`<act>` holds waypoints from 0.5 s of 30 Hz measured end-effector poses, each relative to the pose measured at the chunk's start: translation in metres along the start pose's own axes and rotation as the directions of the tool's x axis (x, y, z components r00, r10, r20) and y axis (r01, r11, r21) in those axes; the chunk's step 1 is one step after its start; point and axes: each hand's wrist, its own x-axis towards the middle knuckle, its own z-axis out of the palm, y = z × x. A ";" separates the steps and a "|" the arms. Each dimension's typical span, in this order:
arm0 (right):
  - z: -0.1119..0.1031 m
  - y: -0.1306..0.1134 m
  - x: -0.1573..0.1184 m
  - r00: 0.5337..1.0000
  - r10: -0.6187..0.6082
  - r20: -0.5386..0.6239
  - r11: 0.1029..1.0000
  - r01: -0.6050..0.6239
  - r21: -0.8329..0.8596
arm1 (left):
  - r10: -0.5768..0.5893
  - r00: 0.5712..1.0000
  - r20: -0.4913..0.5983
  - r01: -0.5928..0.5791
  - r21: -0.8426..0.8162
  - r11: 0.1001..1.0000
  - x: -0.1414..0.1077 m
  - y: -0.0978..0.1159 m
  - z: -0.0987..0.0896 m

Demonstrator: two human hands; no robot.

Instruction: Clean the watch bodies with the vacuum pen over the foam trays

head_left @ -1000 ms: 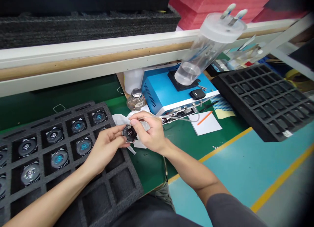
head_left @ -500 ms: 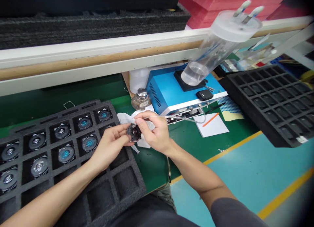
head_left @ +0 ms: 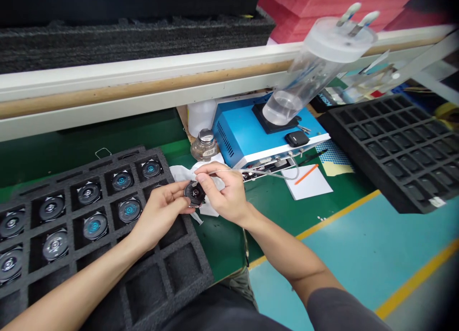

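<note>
My left hand (head_left: 163, 209) grips a round black disc part (head_left: 194, 193) by its left edge, just above the right edge of a black foam tray (head_left: 118, 254). Pinched in the fingers of my right hand (head_left: 227, 192) is the end of a thin clear tube (head_left: 258, 171), held over the top of the disc. The tube runs right to the front of a blue box-shaped machine (head_left: 247, 125). Its tip is too small to make out. White tissue (head_left: 211, 209) lies under and behind the hands. Similar discs, some with blue centres, sit in the tray's compartments.
A metal-capped glass bottle (head_left: 205, 144) and a white container (head_left: 201, 116) stand left of the machine. A tilted clear cylinder (head_left: 304, 78) rests on the machine. Right are white paper (head_left: 311, 186) with an orange stick (head_left: 306, 174) and another foam tray (head_left: 398, 154). A rail (head_left: 143, 90) crosses behind.
The view has shifted slightly, so the surroundings sit a little further left. Both hands keep their hold on the disc and the tube, almost unmoved.
</note>
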 end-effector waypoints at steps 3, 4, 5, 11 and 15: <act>0.000 -0.001 0.000 1.000 0.000 0.002 1.000 0.000 -0.011 | -0.002 1.000 0.002 0.002 0.001 1.000 0.000 0.000 0.000; 0.000 -0.001 0.000 1.000 -0.001 0.003 1.000 0.001 -0.012 | -0.002 1.000 0.003 0.002 0.001 1.000 0.001 0.000 0.001; 0.000 -0.001 0.000 1.000 -0.002 0.004 1.000 0.002 -0.012 | -0.001 1.000 0.003 0.001 0.001 1.000 0.001 -0.001 0.001; 0.000 0.000 0.000 1.000 -0.011 0.002 1.000 0.011 -0.001 | -0.004 1.000 -0.004 0.004 0.008 1.000 0.001 -0.001 0.001; 0.000 -0.001 0.000 1.000 -0.010 0.000 1.000 0.010 -0.001 | 0.002 1.000 0.002 -0.002 0.010 1.000 0.000 -0.001 0.000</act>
